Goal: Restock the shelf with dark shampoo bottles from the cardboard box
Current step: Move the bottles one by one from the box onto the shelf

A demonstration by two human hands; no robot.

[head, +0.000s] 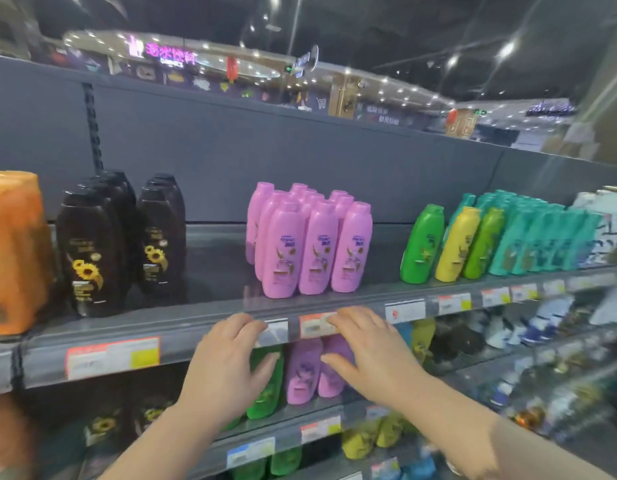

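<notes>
Left hand (227,362) and right hand (365,348) are empty, fingers loosely spread at the shelf (196,327) edge, dark bottles (92,254) sit up-left of them, gap just above unfilled, no box in sight.

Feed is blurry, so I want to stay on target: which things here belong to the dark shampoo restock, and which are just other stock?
Job: dark shampoo bottles, bare shelf stretch right of them, left hand, right hand, both empty. The cardboard box is not in view.
Other stock: orange bottles, pink bottles, green bottles, yellow bottle, teal bottles, price tags.
</notes>
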